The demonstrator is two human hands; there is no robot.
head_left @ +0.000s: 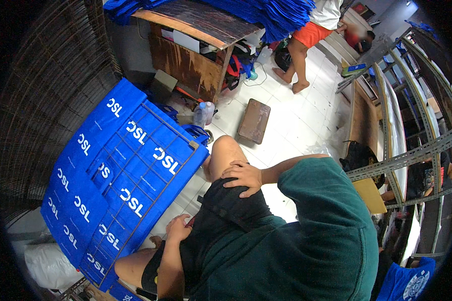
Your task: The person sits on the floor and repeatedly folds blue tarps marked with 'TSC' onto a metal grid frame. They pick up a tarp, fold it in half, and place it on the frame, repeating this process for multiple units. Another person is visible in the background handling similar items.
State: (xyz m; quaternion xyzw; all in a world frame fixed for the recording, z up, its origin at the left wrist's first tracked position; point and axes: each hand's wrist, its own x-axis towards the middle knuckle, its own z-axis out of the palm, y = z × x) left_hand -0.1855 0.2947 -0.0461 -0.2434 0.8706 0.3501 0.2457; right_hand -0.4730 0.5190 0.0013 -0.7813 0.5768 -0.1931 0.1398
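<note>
My right hand [243, 178] lies flat on my right knee with its fingers spread, holding nothing. My left hand [179, 229] rests by my left thigh, against my black shorts [221, 200], with its fingers curled. A bit of dark red shows at its fingertips, too small to name. In front of my legs stand blue printed fabric pieces [80, 200] with white lettering, laid out in overlapping rows. A thin metal wire grid [135, 175] lies over part of them. Neither hand touches the fabric or the grid.
Tall stacked wire racks [60, 100] rise at the left. Beyond my knee, a brown low stool [254, 121] sits on white tiles, near plastic bottles [203, 114]. A wooden table [196, 25] bears blue fabric piles. Metal shelving [402, 155] stands right; another person [306, 45] stands at the back.
</note>
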